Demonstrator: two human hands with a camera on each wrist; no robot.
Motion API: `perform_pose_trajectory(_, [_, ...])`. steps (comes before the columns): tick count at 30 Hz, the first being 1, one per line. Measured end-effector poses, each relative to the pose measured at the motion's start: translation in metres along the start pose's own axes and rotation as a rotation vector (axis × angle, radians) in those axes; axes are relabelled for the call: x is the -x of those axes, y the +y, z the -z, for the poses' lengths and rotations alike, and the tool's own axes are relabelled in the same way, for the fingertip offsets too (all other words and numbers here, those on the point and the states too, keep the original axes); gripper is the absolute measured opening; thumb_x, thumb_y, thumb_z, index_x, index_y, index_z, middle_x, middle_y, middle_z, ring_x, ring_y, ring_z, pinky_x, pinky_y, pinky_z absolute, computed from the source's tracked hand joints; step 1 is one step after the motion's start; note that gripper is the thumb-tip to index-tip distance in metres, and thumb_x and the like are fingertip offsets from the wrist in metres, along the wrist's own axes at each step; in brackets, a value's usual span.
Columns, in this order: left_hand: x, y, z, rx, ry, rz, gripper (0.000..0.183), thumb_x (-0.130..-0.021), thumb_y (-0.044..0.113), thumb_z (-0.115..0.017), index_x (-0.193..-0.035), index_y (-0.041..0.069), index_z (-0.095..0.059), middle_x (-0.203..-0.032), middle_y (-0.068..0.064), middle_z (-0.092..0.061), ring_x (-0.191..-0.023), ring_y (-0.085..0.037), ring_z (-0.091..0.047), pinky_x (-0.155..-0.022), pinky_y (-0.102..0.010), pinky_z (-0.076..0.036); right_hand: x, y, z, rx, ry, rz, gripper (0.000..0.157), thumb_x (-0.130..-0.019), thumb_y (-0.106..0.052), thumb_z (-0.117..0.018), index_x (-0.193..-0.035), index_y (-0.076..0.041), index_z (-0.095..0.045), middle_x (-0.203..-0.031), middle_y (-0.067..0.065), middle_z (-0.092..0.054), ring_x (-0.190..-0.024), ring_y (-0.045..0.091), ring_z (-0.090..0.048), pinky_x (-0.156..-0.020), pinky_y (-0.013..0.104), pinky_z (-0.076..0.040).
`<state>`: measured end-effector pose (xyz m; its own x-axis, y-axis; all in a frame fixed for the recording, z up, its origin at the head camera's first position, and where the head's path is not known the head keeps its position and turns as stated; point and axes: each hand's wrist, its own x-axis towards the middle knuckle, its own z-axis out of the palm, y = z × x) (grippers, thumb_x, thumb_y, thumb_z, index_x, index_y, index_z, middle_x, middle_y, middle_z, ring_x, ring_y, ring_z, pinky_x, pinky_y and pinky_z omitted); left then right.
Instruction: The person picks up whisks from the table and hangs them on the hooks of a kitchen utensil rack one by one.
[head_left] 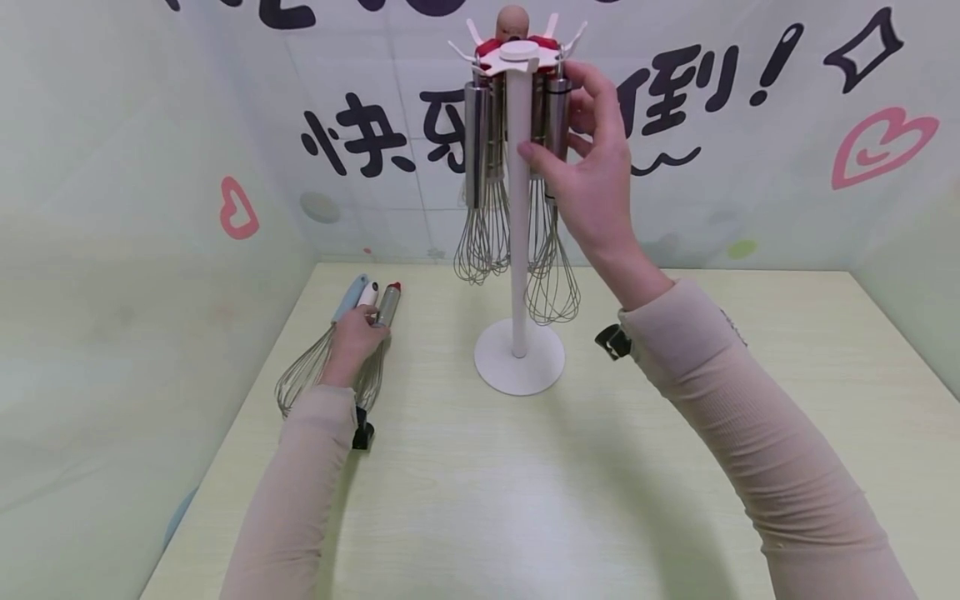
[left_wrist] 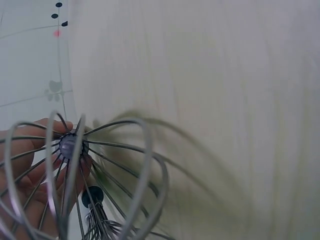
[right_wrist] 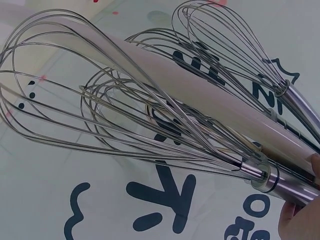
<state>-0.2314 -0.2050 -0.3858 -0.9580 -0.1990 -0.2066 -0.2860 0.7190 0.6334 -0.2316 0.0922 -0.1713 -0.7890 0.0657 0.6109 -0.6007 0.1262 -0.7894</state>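
Several steel-handled whisks (head_left: 476, 142) hang from the hooks of a white stand (head_left: 519, 250). High on the stand's right side, my right hand (head_left: 600, 162) grips the handle of one hanging whisk (head_left: 553, 283), the thumb against the white pole. In the right wrist view, that whisk's wires (right_wrist: 125, 145) spread out, with only part of the hand (right_wrist: 302, 220) showing at the edge. My left hand (head_left: 356, 337) is down on the table, its fingers around a whisk with a silver, red-tipped handle (head_left: 389, 305). Beside it lie a blue-handled whisk (head_left: 350, 297) and a white-handled one (head_left: 368, 294).
The stand's round white base (head_left: 495, 367) rests on a pale wooden table (head_left: 465, 492). A brown, rounded knob-like thing (head_left: 513, 22) with red parts shows behind the stand's top. Printed cloth walls (head_left: 765, 208) rise behind and beside the table.
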Motion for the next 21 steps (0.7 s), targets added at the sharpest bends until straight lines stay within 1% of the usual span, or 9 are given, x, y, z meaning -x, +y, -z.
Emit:
perform_pose_trajectory(4, [0.0,0.001,0.0,0.007,-0.001,-0.005,0.055,-0.09,0.009,-0.053,-0.142,-0.004,-0.038,-0.134,-0.029,-0.05,-0.115,-0.04,-0.055,-0.094,-0.048,-0.053,0.001,0.0,0.0,0.002,0.0,0.011,0.062,-0.079,0.005,-0.07,-0.134,-0.005,-0.044,-0.111,0.006,-0.055,-0.102,0.012,-0.054,-0.096,0.026,-0.051])
perform_pose_trajectory(6, [0.0,0.002,0.001,0.014,0.002,-0.011,0.056,-0.09,0.009,-0.053,-0.142,-0.004,-0.038,-0.135,-0.029,-0.049,-0.116,-0.04,-0.055,-0.095,-0.049,-0.052,0.0,0.0,0.0,-0.001,0.002,-0.001,0.063,-0.079,0.005,-0.07,-0.135,-0.006,-0.044,-0.112,0.006,-0.055,-0.102,0.012,-0.054,-0.096,0.026,-0.051])
perform_pose_trajectory(8, [0.001,0.003,0.001,0.029,0.006,-0.019,0.057,-0.09,0.008,-0.053,-0.143,-0.004,-0.036,-0.136,-0.029,-0.048,-0.118,-0.041,-0.054,-0.096,-0.049,-0.052,0.0,-0.001,0.0,-0.006,0.005,-0.02,0.064,-0.078,0.005,-0.071,-0.135,-0.008,-0.044,-0.113,0.006,-0.055,-0.103,0.013,-0.053,-0.097,0.026,-0.05])
perform_pose_trajectory(14, [0.004,0.007,0.004,0.091,0.018,-0.04,0.057,-0.091,0.007,-0.051,-0.143,-0.007,-0.034,-0.136,-0.03,-0.048,-0.119,-0.042,-0.053,-0.098,-0.05,-0.05,0.0,-0.001,0.0,0.001,-0.001,-0.027,0.064,-0.079,0.005,-0.07,-0.135,-0.008,-0.044,-0.115,0.007,-0.055,-0.104,0.013,-0.053,-0.098,0.026,-0.05])
perform_pose_trajectory(17, [0.004,0.01,0.005,0.116,0.024,-0.053,0.057,-0.09,0.007,-0.052,-0.143,-0.006,-0.034,-0.136,-0.029,-0.048,-0.118,-0.041,-0.053,-0.098,-0.049,-0.05,0.0,-0.001,0.0,0.002,0.0,-0.023,0.064,-0.079,0.005,-0.071,-0.135,-0.008,-0.044,-0.115,0.007,-0.055,-0.103,0.013,-0.054,-0.097,0.026,-0.05])
perform_pose_trajectory(21, [0.002,0.013,0.007,0.124,0.039,-0.081,0.059,-0.089,0.006,-0.052,-0.144,-0.005,-0.034,-0.136,-0.028,-0.049,-0.118,-0.04,-0.054,-0.097,-0.048,-0.051,0.0,0.0,0.0,-0.001,0.001,-0.019,0.064,-0.079,0.005,-0.071,-0.135,-0.008,-0.044,-0.114,0.006,-0.054,-0.103,0.013,-0.054,-0.097,0.026,-0.05])
